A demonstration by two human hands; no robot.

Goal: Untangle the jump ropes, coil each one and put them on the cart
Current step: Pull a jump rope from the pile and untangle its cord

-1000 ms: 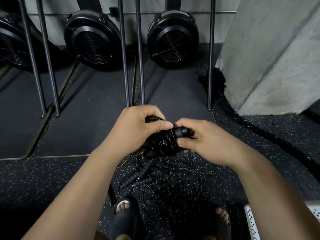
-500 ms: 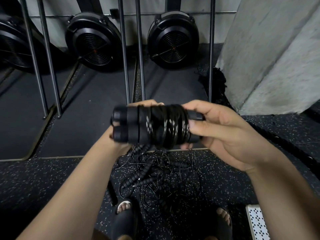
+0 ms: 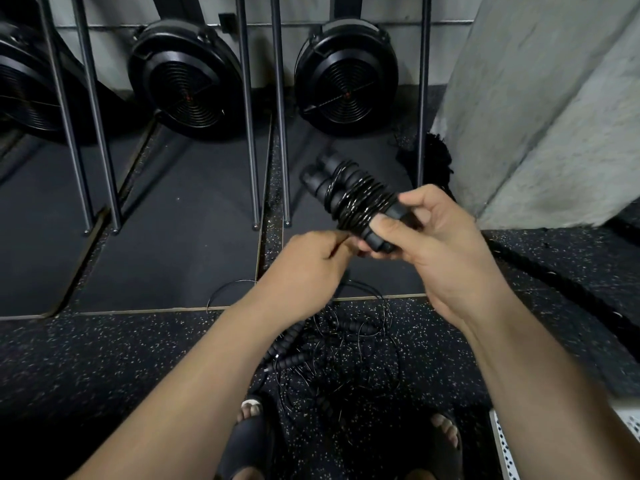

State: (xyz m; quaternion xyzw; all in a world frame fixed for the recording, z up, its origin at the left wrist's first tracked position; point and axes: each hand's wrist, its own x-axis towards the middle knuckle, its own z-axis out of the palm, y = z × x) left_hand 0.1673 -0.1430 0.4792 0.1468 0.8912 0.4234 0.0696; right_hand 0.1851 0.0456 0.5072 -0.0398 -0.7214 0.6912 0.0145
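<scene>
A coiled jump rope (image 3: pixel 349 195), two black handles side by side with thin black cable wound round them, is held up in front of me and points up and to the left. My right hand (image 3: pixel 440 237) grips its near end, thumb on top. My left hand (image 3: pixel 311 265) is just below and left of it, fingers curled, fingertips pinching at the bundle's near end. On the floor between my feet lies a tangle of jump ropes (image 3: pixel 329 362) with black ribbed handles and loose cable loops. A white perforated corner of the cart (image 3: pixel 502 448) shows at bottom right.
Black fan-wheel machines (image 3: pixel 187 88) with upright metal rails (image 3: pixel 280 133) stand ahead on dark mats. A concrete pillar (image 3: pixel 540 109) rises at right, with a thick black rope (image 3: pixel 561 285) along its base. My slippered feet (image 3: pixel 249 431) flank the tangle.
The bundle has swung from lying crosswise to pointing up-left. My left hand left its far end and dropped to the near end, while my right hand kept its grip.
</scene>
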